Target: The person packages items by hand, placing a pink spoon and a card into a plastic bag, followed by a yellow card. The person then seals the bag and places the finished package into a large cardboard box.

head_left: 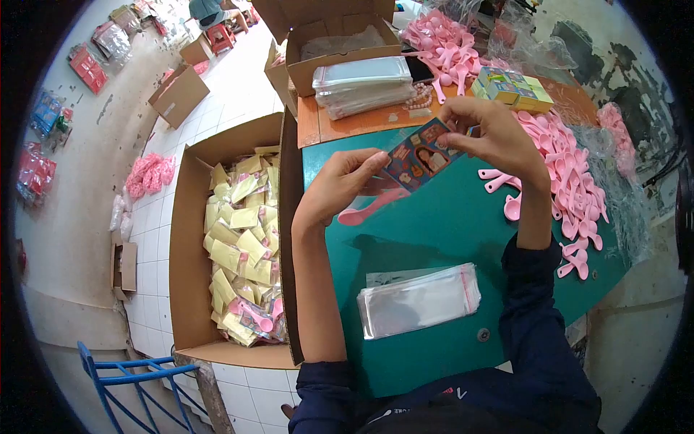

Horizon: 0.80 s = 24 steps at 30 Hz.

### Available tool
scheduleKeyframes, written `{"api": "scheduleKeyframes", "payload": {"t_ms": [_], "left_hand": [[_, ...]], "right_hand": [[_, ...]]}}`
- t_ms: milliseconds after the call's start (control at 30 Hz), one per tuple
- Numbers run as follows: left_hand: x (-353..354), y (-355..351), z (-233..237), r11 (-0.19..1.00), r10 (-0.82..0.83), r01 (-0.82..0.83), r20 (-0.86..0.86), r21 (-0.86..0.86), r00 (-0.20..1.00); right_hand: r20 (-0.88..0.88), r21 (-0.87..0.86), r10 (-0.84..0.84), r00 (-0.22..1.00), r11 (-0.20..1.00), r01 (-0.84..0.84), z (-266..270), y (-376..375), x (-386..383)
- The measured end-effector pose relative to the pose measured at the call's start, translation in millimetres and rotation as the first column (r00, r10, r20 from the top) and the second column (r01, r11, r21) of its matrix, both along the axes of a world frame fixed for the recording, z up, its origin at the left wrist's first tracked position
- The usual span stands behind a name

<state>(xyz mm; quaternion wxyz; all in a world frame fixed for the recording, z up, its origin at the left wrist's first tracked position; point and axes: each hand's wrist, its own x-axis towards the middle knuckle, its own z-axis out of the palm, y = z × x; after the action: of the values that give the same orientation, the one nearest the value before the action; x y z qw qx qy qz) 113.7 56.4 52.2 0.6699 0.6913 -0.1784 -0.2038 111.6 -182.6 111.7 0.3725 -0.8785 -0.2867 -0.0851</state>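
Observation:
My left hand (345, 181) pinches the left end of a clear bag with a pink spoon (372, 208) in it. A dark printed card (423, 158) with colourful pictures is between my hands, at the bag. My right hand (486, 134) grips the card's upper right end. Below them, a stack of clear plastic bags (419, 300) lies on the green table (434, 239). Many loose pink spoons (571, 173) are heaped on the table's right side. How far the card is inside the bag cannot be made out.
Left of the table, an open cardboard box (189, 289) holds many filled packets. Another bag stack (361, 83), a yellow-green box (513, 88) and more pink spoons (444, 47) sit at the back. A blue metal frame (137, 376) stands lower left. A person (210, 11) is far back.

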Motion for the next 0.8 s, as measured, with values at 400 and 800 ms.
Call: {"api": "scheduleKeyframes", "payload": {"t_ms": [400,800], "left_hand": [[-1.5,-16.8,-3.6,0.964,0.006,-0.060,0.205,0.260,0.979],[-6.6,25.8,10.0,0.995,-0.028,0.017,0.118,0.094,0.993]], "right_hand": [[-0.126,-0.058,0.332,0.935,0.938,-0.341,-29.1,11.8,16.8],[-0.375,0.266,0.231,0.898,0.954,-0.134,-27.5,-11.2,29.6]]}}
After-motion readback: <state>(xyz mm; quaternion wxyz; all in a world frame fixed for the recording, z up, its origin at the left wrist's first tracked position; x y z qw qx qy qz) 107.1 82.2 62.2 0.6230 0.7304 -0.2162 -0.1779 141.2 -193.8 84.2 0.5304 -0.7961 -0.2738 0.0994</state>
